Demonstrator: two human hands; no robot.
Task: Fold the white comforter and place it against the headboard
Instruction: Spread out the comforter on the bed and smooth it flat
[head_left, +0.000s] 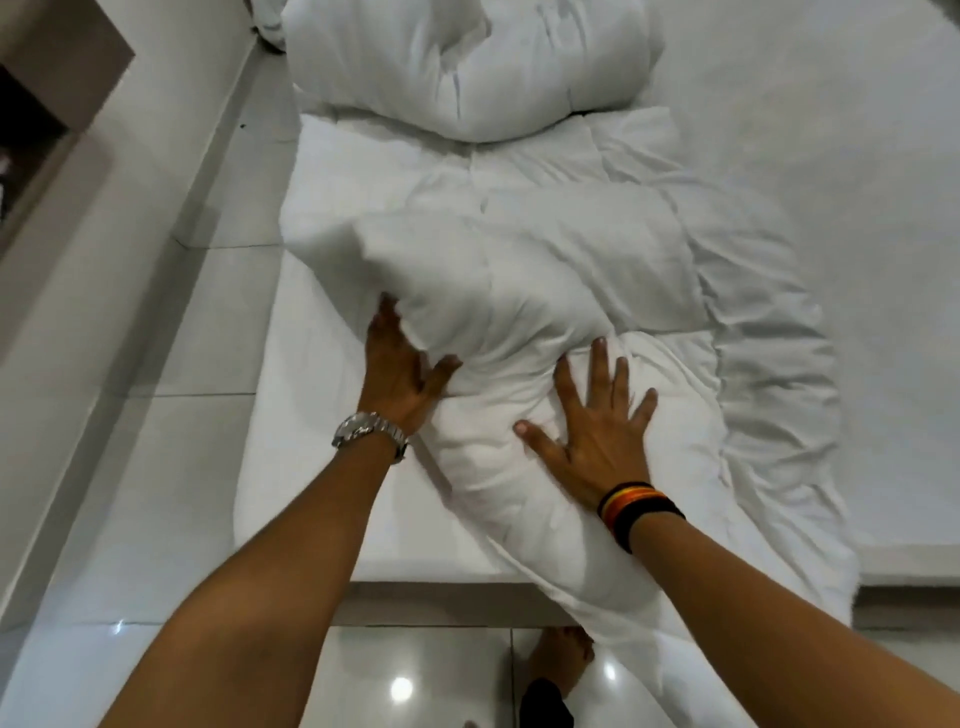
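Observation:
The white comforter (561, 270) lies in a long rumpled strip down the bed, bunched into a thick roll at the near end. My left hand (397, 371), with a metal watch at the wrist, presses against the roll's left side, fingers partly buried under the fabric. My right hand (597, 431), with striped bands at the wrist, lies flat on top of the roll, fingers spread. Neither hand grips the fabric. The headboard is out of view.
A fat white bundle of bedding (467, 67) sits at the far end of the bed. Bare white mattress sheet (841, 156) stretches to the right. Glossy white floor tiles (171, 415) run along the left, beside a wooden unit (47, 119). My bare foot (558, 660) stands at the bed's near edge.

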